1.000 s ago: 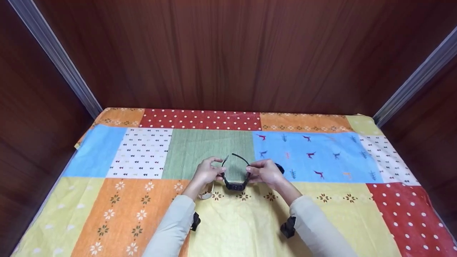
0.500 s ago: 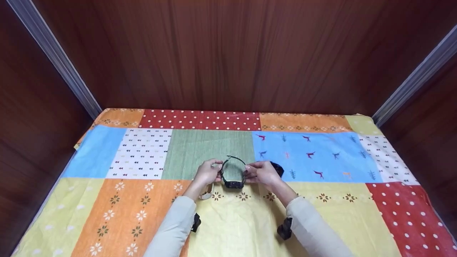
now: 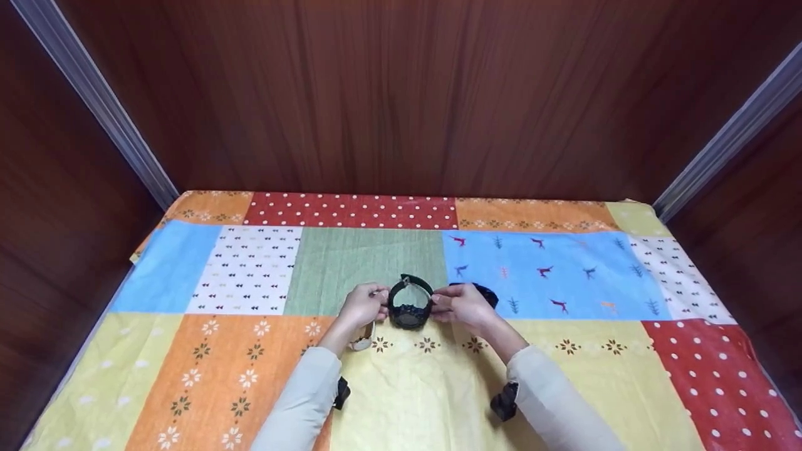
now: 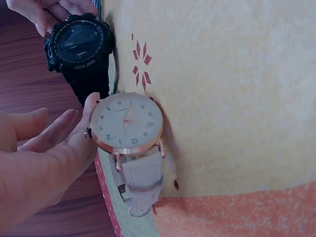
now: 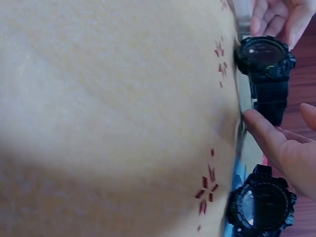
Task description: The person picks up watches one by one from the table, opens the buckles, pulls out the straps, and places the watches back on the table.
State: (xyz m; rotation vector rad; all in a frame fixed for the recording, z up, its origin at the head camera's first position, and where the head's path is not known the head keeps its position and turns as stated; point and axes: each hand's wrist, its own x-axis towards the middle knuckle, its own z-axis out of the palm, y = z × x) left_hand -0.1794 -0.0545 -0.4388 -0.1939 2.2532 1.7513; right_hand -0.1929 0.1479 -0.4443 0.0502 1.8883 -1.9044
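Note:
A black sport watch (image 3: pixel 408 318) stands on the cloth between my hands, its strap curved into a loop behind the round face. In the head view my left hand (image 3: pixel 363 305) is at its left side and my right hand (image 3: pixel 465 305) at its right. The right wrist view has one straight finger against the watch's strap (image 5: pixel 269 94), with the thumb apart. The left hand's fingers (image 4: pixel 59 153) are loosely extended near the strap, thumb apart too; exact contact is hard to tell. Closer to the left wrist lies a white-faced, rose-gold watch (image 4: pixel 127 121) with a pale strap.
A second black watch (image 5: pixel 261 205) sits just beyond the right hand, partly hidden by it in the head view. A patchwork-patterned cloth (image 3: pixel 426 388) covers the table. Brown wood-grain panels (image 3: pixel 388 94) rise behind and at both sides.
The black watch's strap ends, apart at first, have come together into a loop. Its face has tipped upward toward me. Both hands have loosened from the strap and stay beside it.

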